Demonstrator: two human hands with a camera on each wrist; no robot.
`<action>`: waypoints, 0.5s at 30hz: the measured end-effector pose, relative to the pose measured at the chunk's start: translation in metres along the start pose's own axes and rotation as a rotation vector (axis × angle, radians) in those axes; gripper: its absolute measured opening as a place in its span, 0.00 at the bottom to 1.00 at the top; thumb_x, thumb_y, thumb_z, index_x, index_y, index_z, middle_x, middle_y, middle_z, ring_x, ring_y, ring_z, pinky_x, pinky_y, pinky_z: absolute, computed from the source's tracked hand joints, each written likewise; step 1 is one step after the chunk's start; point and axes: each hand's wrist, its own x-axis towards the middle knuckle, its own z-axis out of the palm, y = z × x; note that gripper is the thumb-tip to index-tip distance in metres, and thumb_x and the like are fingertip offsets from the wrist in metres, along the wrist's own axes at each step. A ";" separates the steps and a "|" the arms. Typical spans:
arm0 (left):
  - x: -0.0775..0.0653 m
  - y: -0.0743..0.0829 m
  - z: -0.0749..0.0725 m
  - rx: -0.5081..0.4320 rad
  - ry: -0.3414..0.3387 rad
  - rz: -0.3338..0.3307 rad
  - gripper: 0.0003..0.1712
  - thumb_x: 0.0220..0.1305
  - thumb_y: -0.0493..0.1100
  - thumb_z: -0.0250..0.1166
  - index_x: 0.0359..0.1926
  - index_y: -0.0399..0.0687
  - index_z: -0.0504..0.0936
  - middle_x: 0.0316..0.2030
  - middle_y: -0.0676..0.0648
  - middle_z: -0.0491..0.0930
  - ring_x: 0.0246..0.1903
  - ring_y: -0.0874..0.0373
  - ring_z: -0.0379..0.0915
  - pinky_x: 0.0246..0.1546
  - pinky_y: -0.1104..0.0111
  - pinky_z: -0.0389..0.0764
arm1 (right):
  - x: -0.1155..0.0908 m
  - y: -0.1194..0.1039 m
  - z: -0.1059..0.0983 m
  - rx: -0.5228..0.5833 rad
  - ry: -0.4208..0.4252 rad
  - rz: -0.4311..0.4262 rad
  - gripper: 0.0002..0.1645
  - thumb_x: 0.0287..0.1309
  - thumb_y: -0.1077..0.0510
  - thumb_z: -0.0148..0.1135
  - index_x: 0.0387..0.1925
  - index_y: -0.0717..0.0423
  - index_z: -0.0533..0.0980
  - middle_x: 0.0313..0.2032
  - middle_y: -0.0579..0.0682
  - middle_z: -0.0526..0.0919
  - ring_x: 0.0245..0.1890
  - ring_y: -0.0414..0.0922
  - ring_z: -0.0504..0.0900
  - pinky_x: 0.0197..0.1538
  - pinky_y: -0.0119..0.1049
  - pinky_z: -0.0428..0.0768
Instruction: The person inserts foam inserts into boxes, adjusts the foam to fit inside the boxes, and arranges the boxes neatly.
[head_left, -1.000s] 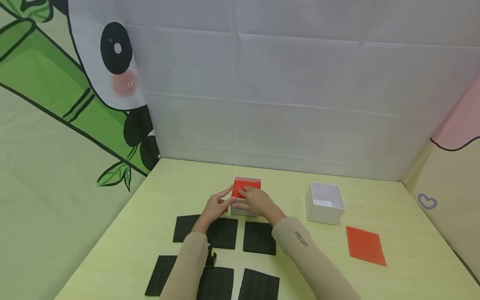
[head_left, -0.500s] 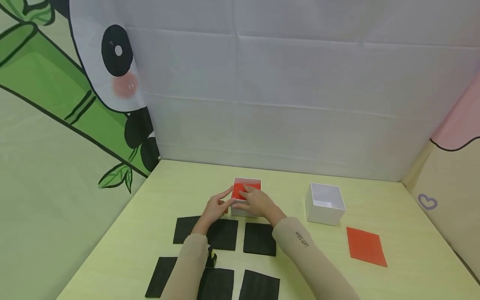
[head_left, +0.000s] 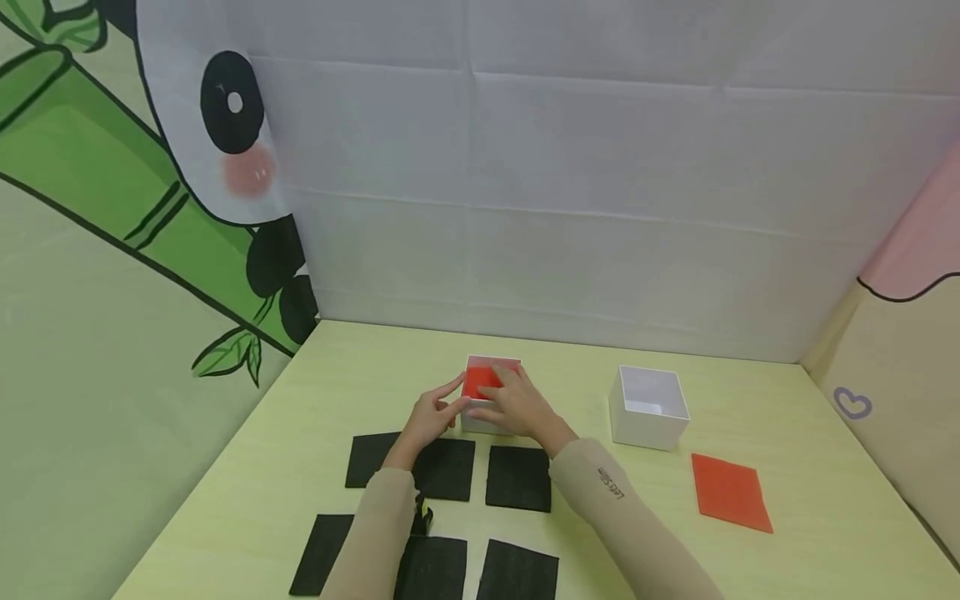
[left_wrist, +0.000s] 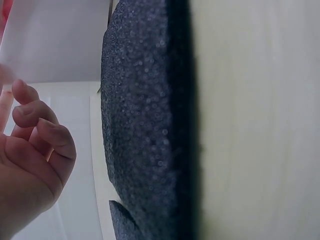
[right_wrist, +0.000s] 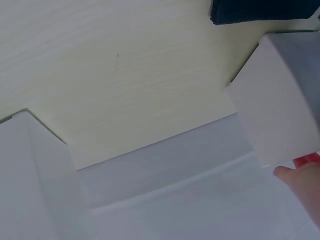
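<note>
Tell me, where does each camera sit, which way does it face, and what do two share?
Head: on the person's head, facing forward and down at the table, black pads and white boxes; left hand, right hand and sleeves show.
Left wrist: on that wrist, facing a black pad close up, image sideways; the left hand shows at left.
Right wrist: on that wrist, facing between both boxes toward the white backdrop, image upside down; part of the right hand, it seems, shows lower right.
Shared: head and right wrist see both boxes.
</note>
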 end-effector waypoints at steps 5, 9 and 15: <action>0.011 -0.022 0.004 0.016 0.027 -0.014 0.31 0.59 0.50 0.59 0.63 0.52 0.64 0.11 0.48 0.63 0.10 0.61 0.54 0.14 0.70 0.58 | -0.004 0.005 -0.001 -0.001 0.052 -0.046 0.24 0.52 0.44 0.61 0.45 0.57 0.79 0.51 0.57 0.70 0.55 0.52 0.63 0.58 0.56 0.53; 0.015 -0.030 0.007 0.026 0.045 -0.014 0.31 0.58 0.52 0.60 0.63 0.56 0.65 0.11 0.49 0.63 0.11 0.59 0.55 0.14 0.70 0.58 | -0.010 0.008 -0.004 -0.018 0.062 -0.035 0.26 0.52 0.42 0.60 0.46 0.56 0.78 0.54 0.57 0.68 0.56 0.52 0.62 0.58 0.57 0.54; 0.017 -0.030 0.010 0.028 0.051 -0.021 0.31 0.58 0.51 0.60 0.63 0.57 0.65 0.11 0.47 0.65 0.11 0.60 0.55 0.14 0.71 0.59 | -0.020 0.013 -0.008 -0.001 0.083 -0.022 0.29 0.52 0.43 0.60 0.51 0.57 0.75 0.57 0.59 0.65 0.58 0.53 0.61 0.59 0.55 0.54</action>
